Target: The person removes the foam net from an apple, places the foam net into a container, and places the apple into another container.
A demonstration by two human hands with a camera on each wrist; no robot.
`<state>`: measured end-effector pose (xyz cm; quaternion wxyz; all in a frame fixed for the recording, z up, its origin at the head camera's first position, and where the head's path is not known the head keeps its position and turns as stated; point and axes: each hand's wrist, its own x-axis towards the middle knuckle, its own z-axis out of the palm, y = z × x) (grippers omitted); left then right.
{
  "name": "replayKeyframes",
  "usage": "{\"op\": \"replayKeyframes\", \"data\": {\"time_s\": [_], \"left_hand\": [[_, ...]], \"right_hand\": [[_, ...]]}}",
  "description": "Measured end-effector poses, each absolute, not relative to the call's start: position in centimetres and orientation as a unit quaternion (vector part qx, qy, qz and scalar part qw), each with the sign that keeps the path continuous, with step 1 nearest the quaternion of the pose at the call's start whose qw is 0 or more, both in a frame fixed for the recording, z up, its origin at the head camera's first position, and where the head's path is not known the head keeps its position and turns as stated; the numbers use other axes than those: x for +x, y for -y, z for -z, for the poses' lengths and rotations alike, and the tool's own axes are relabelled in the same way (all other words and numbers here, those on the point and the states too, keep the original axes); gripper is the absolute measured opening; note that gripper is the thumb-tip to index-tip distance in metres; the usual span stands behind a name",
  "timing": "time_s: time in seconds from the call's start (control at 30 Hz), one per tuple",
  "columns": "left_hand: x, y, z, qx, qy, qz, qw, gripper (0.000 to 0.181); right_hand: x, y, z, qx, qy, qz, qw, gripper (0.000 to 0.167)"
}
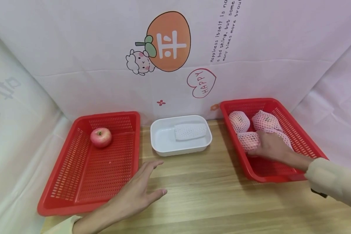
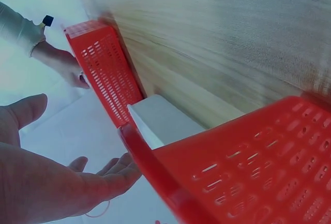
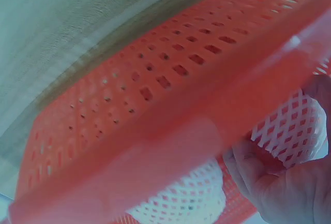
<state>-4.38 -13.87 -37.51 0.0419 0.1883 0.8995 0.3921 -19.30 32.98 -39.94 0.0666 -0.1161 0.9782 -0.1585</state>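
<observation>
My right hand (image 1: 270,146) reaches into the right red basket (image 1: 248,172), its fingers and thumb curled around an apple in a white foam net (image 1: 248,141). The right wrist view shows this netted apple (image 3: 295,125) in the right hand (image 3: 289,188). Several more netted apples lie around it, one at the back left (image 1: 239,122) and one at the back right (image 1: 266,121). My left hand (image 1: 137,190) hovers by the left red basket (image 1: 111,165), palm inward, fingers and thumb apart, holding nothing. A bare apple (image 1: 101,137) sits in that basket's back left.
Between the baskets, a white plastic tray (image 1: 163,143) stands on the wooden table (image 1: 193,188) against the back cloth. One foam net (image 1: 190,131) lies flat inside the tray. White printed cloth (image 1: 105,48) hangs behind and at both sides.
</observation>
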Motion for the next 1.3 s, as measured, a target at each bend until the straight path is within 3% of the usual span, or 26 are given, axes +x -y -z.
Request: {"op": "replayKeyframes", "data": {"time_s": [0.2, 0.5, 0.83, 1.3], "left_hand": [[-4.3, 13.9, 37.7, 0.184, -0.895, -0.404, 0.049, 0.072], [-3.9, 13.7, 38.3, 0.178, -0.891, -0.413, 0.057, 0.072], [-3.7, 13.6, 39.1, 0.188, -0.891, -0.41, 0.049, 0.07], [-3.1, 12.9, 39.5, 0.186, -0.884, -0.423, 0.063, 0.069]], "right_hand": [[-19.3, -33.4, 38.5, -0.104, -0.983, 0.139, 0.051, 0.095], [-18.6, -33.6, 36.3, -0.089, -0.986, 0.135, 0.042, 0.107], [-18.1, -32.1, 32.9, -0.119, -0.981, 0.149, -0.041, 0.086], [-16.7, -26.8, 31.5, -0.176, -0.964, 0.188, -0.065, 0.082]]}}
